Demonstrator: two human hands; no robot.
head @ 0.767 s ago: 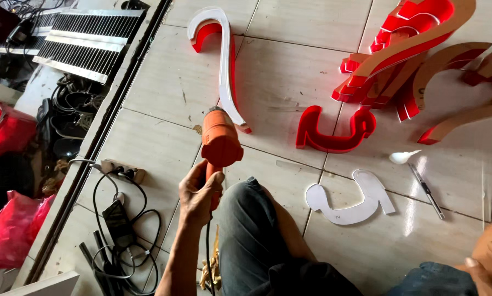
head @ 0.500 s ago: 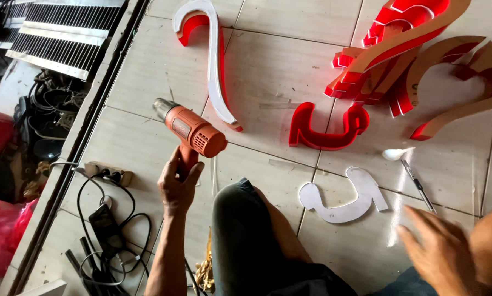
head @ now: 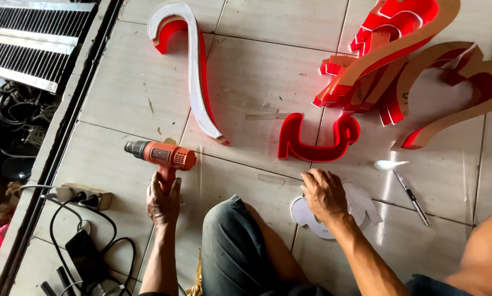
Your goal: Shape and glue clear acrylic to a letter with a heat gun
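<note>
While the floor tiles (head: pixel 120 104) carry most of the clutter, the far left beyond the left hand holds a power strip (head: pixel 84 196) with black cables (head: pixel 100 241) looping toward the lower edge, and farther up on that side lie ribbed metal panels (head: pixel 32 38). The left hand (head: pixel 162 198) is wrapped tight around the grip of an orange heat gun (head: pixel 161 156), which stands just above the hand with its dark nozzle pointing left, level with the floor. Up and to the right of that hand lies a long curved sign piece (head: pixel 194 82), white on its face and red along its wall. Between the two hands rises a knee in grey-green trousers (head: pixel 232 246). The right hand (head: pixel 325 196) lies palm down, fingers loosely bent, pressing on a flat white cut-out shape (head: pixel 361 205) on the tile. Just above this hand sits a small red channel letter (head: pixel 317 140). Farther up and right is a pile of red and tan letter shells (head: pixel 410 66). To the right of the right hand lie a thin knife-like tool (head: pixel 410 193) and a white scrap (head: pixel 389 164).
</note>
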